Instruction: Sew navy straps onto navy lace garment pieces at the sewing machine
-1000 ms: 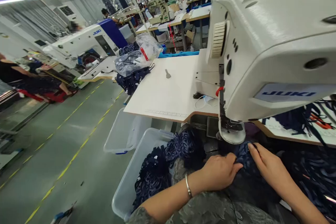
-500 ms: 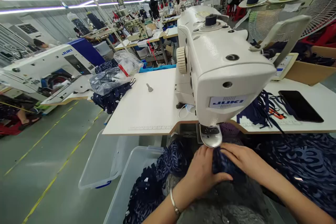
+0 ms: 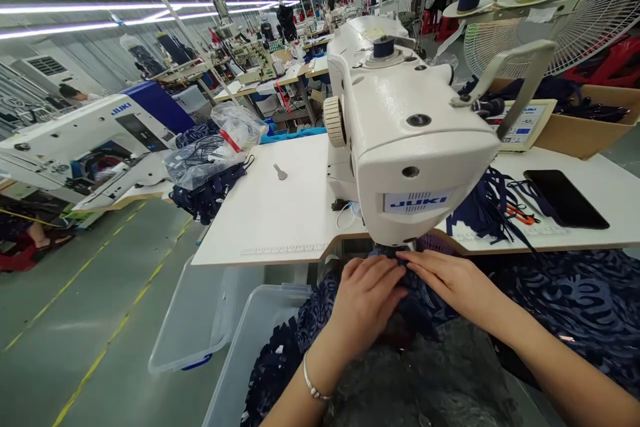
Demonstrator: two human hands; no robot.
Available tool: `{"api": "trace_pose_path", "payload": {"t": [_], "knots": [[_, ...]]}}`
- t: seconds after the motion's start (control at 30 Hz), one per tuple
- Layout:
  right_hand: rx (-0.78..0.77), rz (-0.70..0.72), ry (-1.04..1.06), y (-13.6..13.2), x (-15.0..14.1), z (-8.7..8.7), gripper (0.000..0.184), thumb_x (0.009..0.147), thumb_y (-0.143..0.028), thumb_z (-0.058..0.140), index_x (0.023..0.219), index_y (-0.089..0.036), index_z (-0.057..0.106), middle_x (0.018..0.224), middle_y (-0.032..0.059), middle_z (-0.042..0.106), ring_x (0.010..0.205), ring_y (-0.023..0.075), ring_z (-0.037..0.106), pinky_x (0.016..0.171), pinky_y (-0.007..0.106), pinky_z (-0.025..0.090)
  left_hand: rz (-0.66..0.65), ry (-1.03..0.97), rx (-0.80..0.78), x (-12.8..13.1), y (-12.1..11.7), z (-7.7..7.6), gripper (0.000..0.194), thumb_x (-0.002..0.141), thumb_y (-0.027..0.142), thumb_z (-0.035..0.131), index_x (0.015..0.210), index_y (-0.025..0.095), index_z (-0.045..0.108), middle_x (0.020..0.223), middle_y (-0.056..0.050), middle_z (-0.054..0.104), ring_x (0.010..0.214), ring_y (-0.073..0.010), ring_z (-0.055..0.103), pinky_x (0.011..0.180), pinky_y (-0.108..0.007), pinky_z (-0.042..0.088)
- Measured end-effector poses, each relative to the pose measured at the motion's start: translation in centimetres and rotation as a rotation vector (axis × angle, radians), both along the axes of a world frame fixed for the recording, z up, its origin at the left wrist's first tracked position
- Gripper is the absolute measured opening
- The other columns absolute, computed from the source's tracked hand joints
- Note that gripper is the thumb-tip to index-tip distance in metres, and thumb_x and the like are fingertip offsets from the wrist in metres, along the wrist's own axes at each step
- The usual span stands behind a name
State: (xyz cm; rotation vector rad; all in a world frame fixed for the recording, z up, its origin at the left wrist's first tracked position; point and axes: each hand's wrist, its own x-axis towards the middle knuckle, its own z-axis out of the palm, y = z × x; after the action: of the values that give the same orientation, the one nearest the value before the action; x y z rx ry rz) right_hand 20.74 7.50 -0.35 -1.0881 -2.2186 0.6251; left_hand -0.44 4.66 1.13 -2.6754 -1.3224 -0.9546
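Observation:
A white JUKI sewing machine (image 3: pixel 420 140) stands before me, its head above a piece of navy patterned fabric (image 3: pixel 425 303). My left hand (image 3: pixel 367 297), a silver bracelet on its wrist, is closed on the fabric just below the head, fingers pressed together and thumb tucked against the cloth. From the other side my right hand (image 3: pixel 453 283) grips the same cloth, its fingertips close to those of the left. The needle area lies mostly hidden behind the fingers and the machine head.
A clear plastic bin (image 3: pixel 233 347) with navy fabric pieces (image 3: pixel 275 363) stands at lower left. On the white table (image 3: pixel 280 213) lie a small grey key-like tool (image 3: pixel 280 172), navy straps (image 3: pixel 483 210), orange-handled snips (image 3: pixel 520 215) and a black phone (image 3: pixel 567 198). More patterned fabric (image 3: pixel 575 307) drapes at right.
Both hands have moved up and slightly left, closer to the machine head. My left thumb, stretched out before, is now drawn in. The metal foot plate seen earlier is now covered.

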Motion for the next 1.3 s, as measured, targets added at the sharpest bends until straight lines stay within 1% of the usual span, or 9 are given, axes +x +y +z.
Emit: {"api": "trace_pose_path", "payload": {"t": [0.07, 0.13, 0.2, 0.27, 0.53, 0.7, 0.93, 1.1, 1.3], "knots": [[-0.141, -0.029, 0.108, 0.0, -0.1, -0.3, 0.033, 0.101, -0.035, 0.042, 0.124, -0.025, 0.062, 0.115, 0.0046, 0.07, 0.107, 0.0203, 0.065, 0.093, 0.031, 0.051, -0.053, 0.074, -0.07, 0.3, -0.5, 0.1, 0.03, 0.099, 0.024, 0.044, 0.127, 0.022, 0.056, 0.124, -0.005, 0.066, 0.122, -0.0187, 0.055, 0.102, -0.036, 0.038], [-0.282, -0.113, 0.219, 0.2, -0.3, -0.8, 0.029, 0.099, -0.04, 0.046, 0.117, -0.024, 0.062, 0.091, 0.0023, 0.071, 0.088, 0.0189, 0.067, 0.078, 0.029, 0.054, -0.008, 0.11, -0.1, 0.6, -0.9, 0.2, 0.032, 0.101, 0.022, 0.039, 0.129, 0.023, 0.055, 0.126, -0.005, 0.066, 0.126, -0.019, 0.053, 0.104, -0.038, 0.035], [-0.374, -0.199, 0.311, 0.7, -0.5, -1.4, 0.025, 0.097, -0.044, 0.048, 0.109, -0.023, 0.057, 0.067, -0.0035, 0.059, 0.065, 0.0161, 0.06, 0.061, 0.026, 0.049, 0.041, 0.125, -0.099, 1.0, -1.0, 0.2, 0.032, 0.101, 0.021, 0.038, 0.128, 0.025, 0.055, 0.127, -0.003, 0.066, 0.125, -0.0185, 0.054, 0.104, -0.04, 0.032], [-0.389, -0.237, 0.356, 1.3, -0.7, -1.8, 0.022, 0.096, -0.045, 0.049, 0.101, -0.024, 0.052, 0.059, -0.0067, 0.05, 0.057, 0.0143, 0.053, 0.055, 0.024, 0.044, 0.082, 0.125, -0.085, 1.3, -1.0, 0.1, 0.03, 0.101, 0.021, 0.039, 0.127, 0.026, 0.055, 0.127, -0.001, 0.066, 0.124, -0.0174, 0.054, 0.103, -0.04, 0.029], [-0.269, -0.243, 0.221, 3.0, -1.2, -0.5, 0.012, 0.094, -0.035, 0.045, 0.091, -0.024, 0.045, 0.075, -0.0016, 0.063, 0.069, 0.017, 0.06, 0.064, 0.026, 0.045, 0.232, 0.166, -0.02, 2.5, -0.6, 0.2, 0.027, 0.099, 0.022, 0.045, 0.123, 0.024, 0.057, 0.121, -0.004, 0.068, 0.119, -0.0205, 0.057, 0.1, -0.042, 0.031], [-0.25, -0.279, 0.149, 3.2, -1.4, 0.4, 0.011, 0.093, -0.033, 0.045, 0.094, -0.023, 0.048, 0.078, 0.0016, 0.067, 0.073, 0.0207, 0.065, 0.062, 0.027, 0.046, 0.251, 0.185, -0.038, 3.0, -0.7, 0.5, 0.029, 0.098, 0.019, 0.045, 0.125, 0.022, 0.055, 0.119, -0.006, 0.067, 0.119, -0.0227, 0.057, 0.096, -0.043, 0.036], [-0.245, -0.242, 0.154, 3.7, -1.2, 0.1, 0.02, 0.092, -0.033, 0.046, 0.108, -0.022, 0.052, 0.082, 0.003, 0.071, 0.078, 0.0229, 0.068, 0.062, 0.027, 0.049, 0.285, 0.197, 0.014, 3.4, -0.7, 0.3, 0.028, 0.098, 0.018, 0.047, 0.124, 0.021, 0.056, 0.115, -0.007, 0.068, 0.118, -0.0235, 0.058, 0.093, -0.043, 0.036], [-0.27, -0.269, 0.105, 3.6, -1.4, 0.3, 0.018, 0.092, -0.036, 0.045, 0.096, -0.022, 0.056, 0.074, 0.0015, 0.069, 0.07, 0.0228, 0.067, 0.055, 0.026, 0.045, 0.294, 0.205, 0.031, 3.5, -0.7, 0.2, 0.028, 0.096, 0.016, 0.051, 0.123, 0.02, 0.056, 0.114, -0.006, 0.068, 0.116, -0.024, 0.059, 0.092, -0.043, 0.035], [-0.249, -0.275, 0.047, 3.6, -1.4, 0.3, 0.02, 0.093, -0.038, 0.042, 0.086, -0.023, 0.054, 0.076, 0.0034, 0.07, 0.072, 0.0244, 0.067, 0.057, 0.028, 0.044, 0.277, 0.19, 0.013, 3.5, -0.7, 0.6, 0.028, 0.096, 0.016, 0.049, 0.123, 0.019, 0.056, 0.115, -0.006, 0.068, 0.117, -0.0238, 0.058, 0.093, -0.044, 0.036]]}}
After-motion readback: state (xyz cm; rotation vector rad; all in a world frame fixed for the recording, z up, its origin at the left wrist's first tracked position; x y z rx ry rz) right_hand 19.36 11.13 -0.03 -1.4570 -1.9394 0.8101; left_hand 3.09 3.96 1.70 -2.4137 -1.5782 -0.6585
